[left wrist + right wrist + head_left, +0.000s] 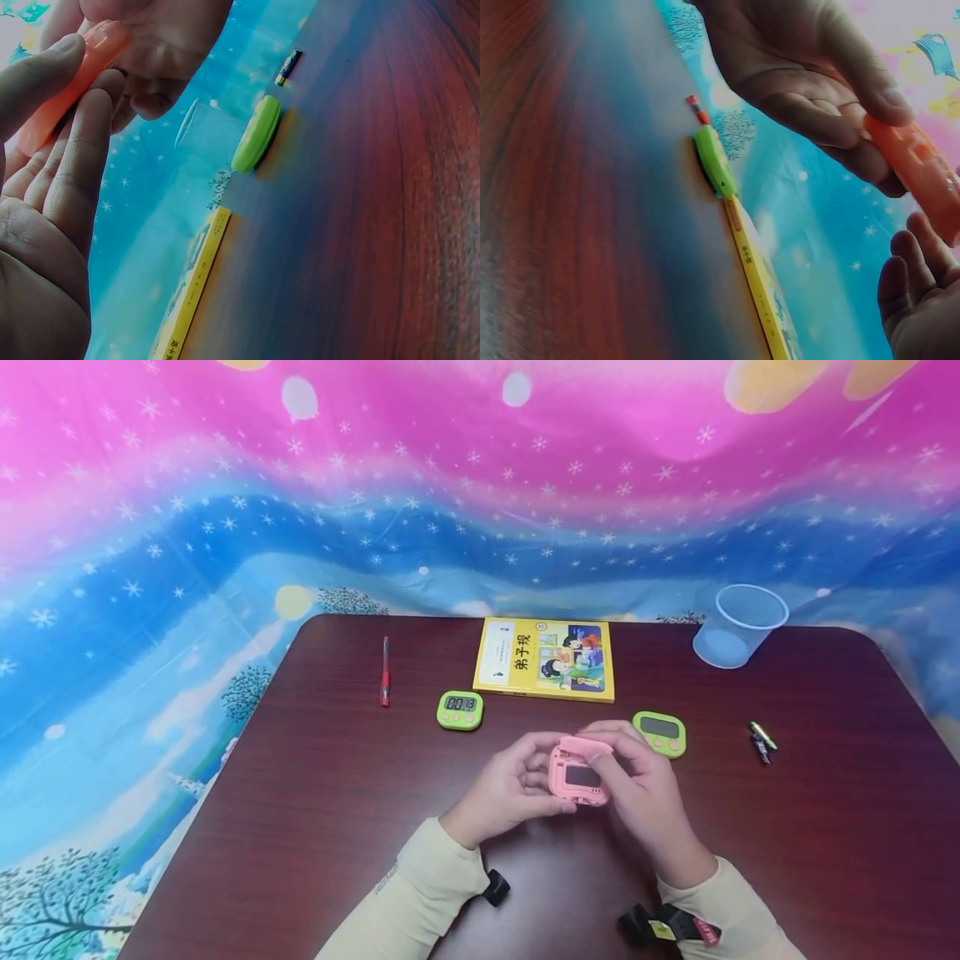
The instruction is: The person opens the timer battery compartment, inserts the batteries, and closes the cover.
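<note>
Both hands hold a pink timer above the table in the head view. Its face toward me has a dark rectangle, and a pink flap stands raised along its upper edge. My left hand grips the left side, thumb along the lower edge and fingers behind. From the right, my right hand has its thumb over the flap, with the other fingers behind and partly hidden. In the left wrist view the pink timer shows edge-on between left thumb and fingers. The right wrist view shows openings along the timer's edge.
A green timer with lit digits stands left; another green timer with a blank screen lies right, partly behind my hand. Two small batteries lie farther right. Toward the back are a red pen, a yellow book and a clear cup.
</note>
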Action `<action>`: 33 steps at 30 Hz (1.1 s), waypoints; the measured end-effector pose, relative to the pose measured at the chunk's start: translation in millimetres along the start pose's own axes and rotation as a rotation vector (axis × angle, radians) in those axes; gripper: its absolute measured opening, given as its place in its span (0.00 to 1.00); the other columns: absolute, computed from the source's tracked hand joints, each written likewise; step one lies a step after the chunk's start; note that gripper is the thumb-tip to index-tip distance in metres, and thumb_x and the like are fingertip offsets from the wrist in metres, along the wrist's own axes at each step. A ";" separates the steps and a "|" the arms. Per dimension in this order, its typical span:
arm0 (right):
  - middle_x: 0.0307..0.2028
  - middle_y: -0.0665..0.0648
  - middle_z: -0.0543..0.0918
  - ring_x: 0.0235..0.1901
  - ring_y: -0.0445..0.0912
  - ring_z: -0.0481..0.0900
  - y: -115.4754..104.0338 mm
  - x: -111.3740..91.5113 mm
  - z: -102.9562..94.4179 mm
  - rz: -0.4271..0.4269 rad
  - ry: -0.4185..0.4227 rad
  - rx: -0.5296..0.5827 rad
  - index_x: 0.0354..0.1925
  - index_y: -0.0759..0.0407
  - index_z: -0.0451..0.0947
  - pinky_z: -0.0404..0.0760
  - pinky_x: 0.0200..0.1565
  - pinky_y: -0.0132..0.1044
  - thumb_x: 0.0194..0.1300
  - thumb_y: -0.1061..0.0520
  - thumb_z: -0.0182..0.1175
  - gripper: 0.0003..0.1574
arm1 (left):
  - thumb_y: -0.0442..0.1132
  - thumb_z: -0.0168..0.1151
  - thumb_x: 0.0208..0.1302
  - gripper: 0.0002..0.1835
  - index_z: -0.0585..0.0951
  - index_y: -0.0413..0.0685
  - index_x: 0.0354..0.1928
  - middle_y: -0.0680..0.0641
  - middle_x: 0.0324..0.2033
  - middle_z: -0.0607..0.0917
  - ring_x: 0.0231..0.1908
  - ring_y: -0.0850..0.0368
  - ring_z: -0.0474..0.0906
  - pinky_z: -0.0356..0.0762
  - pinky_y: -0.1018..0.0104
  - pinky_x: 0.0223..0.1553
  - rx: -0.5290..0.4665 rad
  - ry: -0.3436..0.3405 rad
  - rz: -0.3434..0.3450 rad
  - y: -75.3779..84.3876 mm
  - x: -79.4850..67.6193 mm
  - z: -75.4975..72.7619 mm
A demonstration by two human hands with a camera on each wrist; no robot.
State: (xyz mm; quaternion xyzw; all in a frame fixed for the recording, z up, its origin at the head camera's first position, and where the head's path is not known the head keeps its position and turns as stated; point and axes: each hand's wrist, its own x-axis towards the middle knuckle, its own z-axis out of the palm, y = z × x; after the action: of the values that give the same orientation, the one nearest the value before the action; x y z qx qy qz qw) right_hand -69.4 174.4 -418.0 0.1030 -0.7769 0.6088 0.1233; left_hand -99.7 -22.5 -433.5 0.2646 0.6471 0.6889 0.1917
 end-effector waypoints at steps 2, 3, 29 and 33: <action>0.50 0.54 0.80 0.54 0.45 0.74 -0.9 0.6 -2.3 0.004 -0.013 0.008 0.49 0.62 0.85 0.76 0.52 0.27 0.72 0.65 0.59 0.12 | 0.24 0.74 0.55 0.38 0.70 0.47 0.67 0.41 0.53 0.83 0.43 0.58 0.85 0.86 0.59 0.47 0.001 -0.001 0.000 0.3 -0.5 -0.9; 0.50 0.54 0.80 0.55 0.45 0.74 -2.0 0.8 -3.5 0.018 -0.014 0.017 0.50 0.61 0.85 0.75 0.53 0.28 0.73 0.64 0.58 0.12 | 0.23 0.73 0.55 0.38 0.69 0.46 0.67 0.39 0.54 0.83 0.43 0.59 0.85 0.86 0.59 0.47 0.001 0.000 0.001 0.7 -0.5 -1.3; 0.41 0.54 0.88 0.34 0.40 0.86 -10.7 10.8 -40.6 0.229 -0.050 -0.221 0.52 0.60 0.86 0.86 0.36 0.30 0.62 0.54 0.72 0.21 | 0.24 0.74 0.53 0.41 0.67 0.38 0.69 0.38 0.53 0.83 0.43 0.57 0.85 0.85 0.60 0.48 0.025 0.041 0.001 3.0 -0.9 -12.3; 0.41 0.53 0.89 0.36 0.41 0.84 -10.8 10.6 -44.2 0.183 -0.105 -0.369 0.52 0.56 0.87 0.85 0.36 0.29 0.61 0.51 0.74 0.21 | 0.24 0.74 0.54 0.41 0.67 0.40 0.69 0.41 0.53 0.83 0.43 0.56 0.85 0.85 0.60 0.48 0.032 0.047 -0.002 3.0 -0.8 -13.3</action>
State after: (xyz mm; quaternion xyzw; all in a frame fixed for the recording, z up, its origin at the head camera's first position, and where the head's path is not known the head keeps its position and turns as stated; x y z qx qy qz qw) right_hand -73.2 214.6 -394.5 0.0390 -0.8867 0.4586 0.0436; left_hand -107.0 -33.7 -430.9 0.2506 0.6628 0.6842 0.1727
